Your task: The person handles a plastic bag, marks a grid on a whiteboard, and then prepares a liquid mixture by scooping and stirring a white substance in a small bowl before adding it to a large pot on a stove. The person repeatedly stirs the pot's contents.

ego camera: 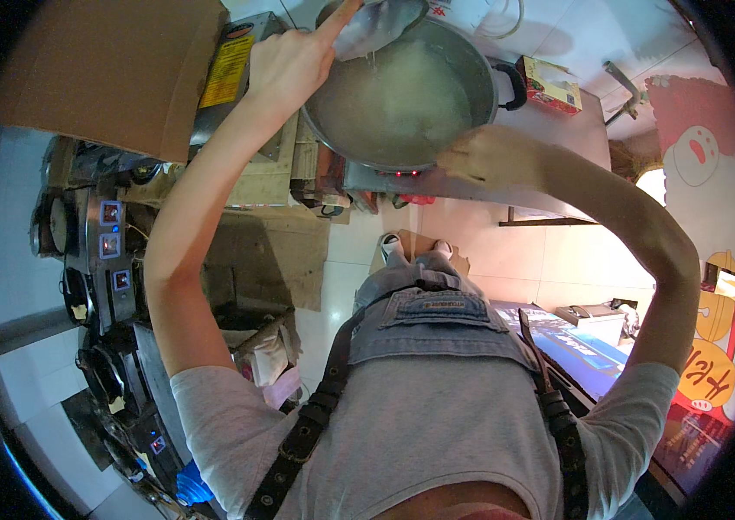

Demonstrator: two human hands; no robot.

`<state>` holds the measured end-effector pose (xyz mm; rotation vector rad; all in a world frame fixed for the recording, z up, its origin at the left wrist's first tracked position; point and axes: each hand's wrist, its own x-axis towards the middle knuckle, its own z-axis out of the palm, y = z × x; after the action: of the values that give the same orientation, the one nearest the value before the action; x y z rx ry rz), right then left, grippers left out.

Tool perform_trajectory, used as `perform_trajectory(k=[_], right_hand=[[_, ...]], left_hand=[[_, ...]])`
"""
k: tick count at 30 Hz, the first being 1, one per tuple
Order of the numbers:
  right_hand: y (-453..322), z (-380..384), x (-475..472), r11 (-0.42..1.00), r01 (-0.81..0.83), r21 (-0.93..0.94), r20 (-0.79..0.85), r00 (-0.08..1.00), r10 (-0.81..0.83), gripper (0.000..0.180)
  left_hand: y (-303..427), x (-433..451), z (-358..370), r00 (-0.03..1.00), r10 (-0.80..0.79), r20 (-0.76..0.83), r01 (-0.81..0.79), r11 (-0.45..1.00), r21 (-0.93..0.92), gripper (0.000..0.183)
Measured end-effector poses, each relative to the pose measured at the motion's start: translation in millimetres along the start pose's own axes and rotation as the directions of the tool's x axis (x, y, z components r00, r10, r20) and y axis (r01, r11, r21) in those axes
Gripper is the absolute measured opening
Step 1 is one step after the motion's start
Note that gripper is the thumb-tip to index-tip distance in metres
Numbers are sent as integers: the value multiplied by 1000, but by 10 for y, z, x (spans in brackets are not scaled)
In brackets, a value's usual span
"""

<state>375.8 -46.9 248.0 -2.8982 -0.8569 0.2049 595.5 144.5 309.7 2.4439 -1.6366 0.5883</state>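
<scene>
A large, wide metal pot [496, 97] with a black side handle holds cloudy liquid [400, 104] and what looks like steam. My left hand [293, 62] is at the pot's far left, gripping a shiny rounded lid or bowl [374, 29]; which of the two I cannot tell. That piece is tilted over the far rim, and drops or a thin stream hang from its lower edge. Near the pot's front right rim is my right hand [491, 156], blurred by motion. Whether its fingers hold anything cannot be made out.
Red lights [406, 173] glow below the pot's front rim, at the edge of a metal counter [556, 143]. A small printed box [551, 84] lies right of the pot. Cardboard [101, 71] stands at left, beside a metal appliance with a yellow label [228, 71]. Cookers [111, 247] line the left.
</scene>
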Motion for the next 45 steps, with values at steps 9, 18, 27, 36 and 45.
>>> perform_trajectory(k=[9,18,27,36,45], right_hand=[[-32,-42,277,986,18,-164,54,999,-10,21],[532,327,548,922,20,-387,22,1000,-12,37],[594,142,319,970,-8,-244,8,1000,10,27],[162,-170,30,1000,-21,-1,208,978,21,23],[48,-155,142,962,146,-232,254,963,-85,26]], left_hand=[[-43,-60,-42,1000,15,-12,-15,999,-35,65],[-59,-105,-11,999,-21,-32,21,1000,-8,64],[-121,-72,7,996,-43,-82,40,999,-38,64],[-132,4,30,994,-21,-106,12,996,-85,63],[-172,-20,0,988,-9,-153,-10,992,-128,60]])
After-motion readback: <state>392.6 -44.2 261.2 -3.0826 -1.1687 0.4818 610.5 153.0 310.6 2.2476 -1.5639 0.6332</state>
